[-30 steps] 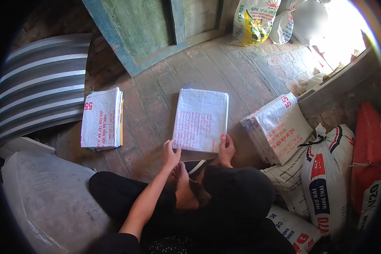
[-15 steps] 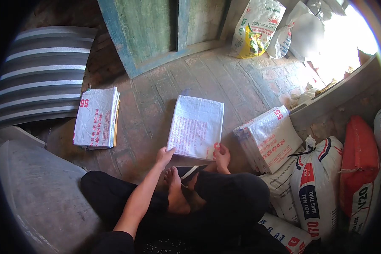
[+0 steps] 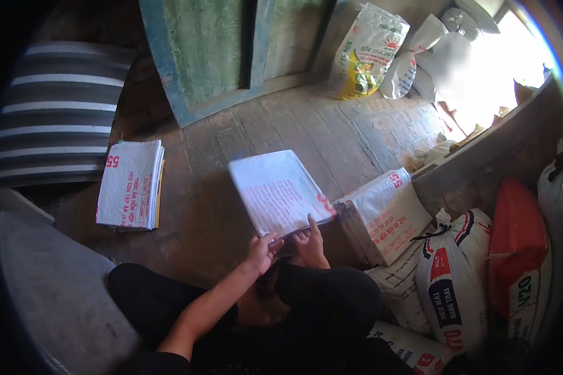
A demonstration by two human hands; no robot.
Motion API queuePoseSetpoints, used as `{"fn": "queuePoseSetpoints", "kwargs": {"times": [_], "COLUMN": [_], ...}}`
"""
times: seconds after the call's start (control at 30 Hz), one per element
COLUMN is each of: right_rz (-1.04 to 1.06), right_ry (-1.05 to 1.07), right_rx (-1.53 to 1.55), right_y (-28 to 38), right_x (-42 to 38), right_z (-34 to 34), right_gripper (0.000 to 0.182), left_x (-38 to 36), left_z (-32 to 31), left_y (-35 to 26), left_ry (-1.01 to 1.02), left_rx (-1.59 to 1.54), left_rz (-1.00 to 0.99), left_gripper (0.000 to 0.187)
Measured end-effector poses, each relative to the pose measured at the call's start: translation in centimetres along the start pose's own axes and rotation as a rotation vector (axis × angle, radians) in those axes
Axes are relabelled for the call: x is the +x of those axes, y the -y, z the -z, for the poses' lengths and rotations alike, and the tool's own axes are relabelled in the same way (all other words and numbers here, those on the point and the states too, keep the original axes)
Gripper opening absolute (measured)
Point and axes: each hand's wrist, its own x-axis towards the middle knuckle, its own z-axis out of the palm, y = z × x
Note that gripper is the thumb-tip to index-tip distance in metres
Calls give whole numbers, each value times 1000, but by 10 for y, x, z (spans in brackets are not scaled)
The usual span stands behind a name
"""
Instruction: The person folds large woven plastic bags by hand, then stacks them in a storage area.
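A stack of folded white feed sacks [image 3: 275, 190] with red print is in front of me, turned at an angle over the brick floor. My left hand [image 3: 264, 251] is closed on its near edge, thumb on top. At the near right corner, my right hand [image 3: 311, 247] grips the same stack, one finger stretched up along the edge and the others partly hidden beneath it. Close by on the right, a second pile of folded sacks [image 3: 385, 219] lies near the corner of the held stack.
Another folded pile [image 3: 129, 184] lies to the left, by a corrugated sheet [image 3: 59, 112]. Filled sacks [image 3: 453, 281] crowd my right side, a red sack [image 3: 519, 234] among them. A blue-green door panel [image 3: 213, 56] and a printed plastic bag [image 3: 369, 53] stand at the back.
The stack has turned, its near right corner swinging toward the right-hand pile. Both hands have come closer together along the near edge. The whole view has shifted slightly.
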Motion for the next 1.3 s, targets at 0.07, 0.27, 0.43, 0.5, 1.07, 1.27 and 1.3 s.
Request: {"fn": "queuePoseSetpoints", "kwargs": {"times": [0.07,0.27,0.43,0.5,1.07,1.27,1.3], "right_rz": [-17,541,891,1084,719,732,741], "right_ry": [-125,65,-152,-269,-534,-515,-494], "right_rx": [160,-694,-1046,-838,451,615,612], "right_y": [7,18,87,111,117,135,137], "right_x": [20,48,-31,-36,-22,-2,1], "right_z": [-10,-2,-71,-67,81,75,72], "right_gripper": [48,35,33,34,54,55,55], "left_x": [-7,-28,-43,-38,-33,-24,-22], "left_z": [2,20,7,13,17,35,37], "left_y": [10,26,31,30,18,2,-7], "left_ry": [9,10,110,185,147,57,46], "left_rx": [-35,93,298,276,343,394,419], "left_rz": [114,332,279,291,317,241,201], "left_gripper": [17,21,34,39,28,27,28]}}
